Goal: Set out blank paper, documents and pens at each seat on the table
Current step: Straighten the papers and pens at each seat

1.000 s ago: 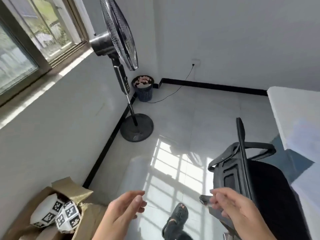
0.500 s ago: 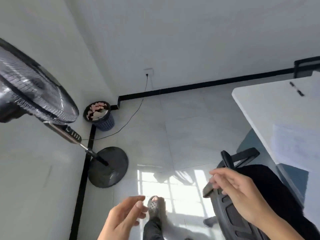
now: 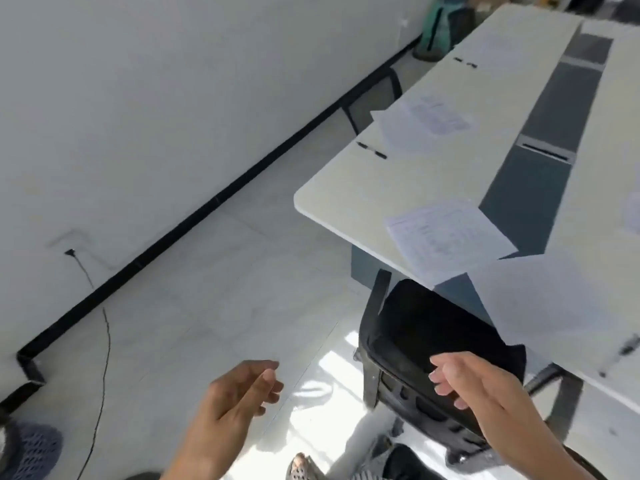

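Lower centre: left grip and right grip, both released and empty. Right of frame: long cream surface bearing printed white paper documents, blank white sheet and slim black pens.

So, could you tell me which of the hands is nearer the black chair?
Right. The right hand overlaps the black chair in view; the left hand sits apart, to its left.
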`<state>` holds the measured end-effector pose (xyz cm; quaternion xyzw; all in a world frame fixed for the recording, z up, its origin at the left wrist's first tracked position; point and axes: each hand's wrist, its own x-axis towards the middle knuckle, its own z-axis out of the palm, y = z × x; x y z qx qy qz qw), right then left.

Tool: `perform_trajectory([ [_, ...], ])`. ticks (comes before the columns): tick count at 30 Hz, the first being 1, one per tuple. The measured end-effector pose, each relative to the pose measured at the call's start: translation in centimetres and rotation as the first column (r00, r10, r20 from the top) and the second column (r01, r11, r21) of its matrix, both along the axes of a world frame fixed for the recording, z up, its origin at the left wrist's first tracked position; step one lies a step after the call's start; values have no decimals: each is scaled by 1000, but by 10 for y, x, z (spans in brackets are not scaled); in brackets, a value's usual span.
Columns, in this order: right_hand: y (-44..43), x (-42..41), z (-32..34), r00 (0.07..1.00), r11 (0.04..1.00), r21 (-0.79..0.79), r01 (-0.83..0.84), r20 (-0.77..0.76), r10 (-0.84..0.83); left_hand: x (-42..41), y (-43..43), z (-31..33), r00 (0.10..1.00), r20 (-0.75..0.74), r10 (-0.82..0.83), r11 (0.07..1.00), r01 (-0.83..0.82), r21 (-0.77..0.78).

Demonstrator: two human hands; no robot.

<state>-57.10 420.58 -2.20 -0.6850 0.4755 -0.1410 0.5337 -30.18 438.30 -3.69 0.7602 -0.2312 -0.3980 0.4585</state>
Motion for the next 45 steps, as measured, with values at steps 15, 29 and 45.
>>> perform_trajectory([
  [15, -124, -18, -21, 948, 949, 0, 317, -31, -317, -17, -214, -3, 873, -73, -482, 872, 486, 55],
  [29, -206, 35, -93, 763, 769, 89, 633, -237, -601, 34, -433, -85, 564, 149, -812, 584, 783, 214],
  [45, -301, 66, -170, 252, 47, 591, 805, -270, -929, 36, -486, -205, -222, 443, -869, 169, 707, 687],
])
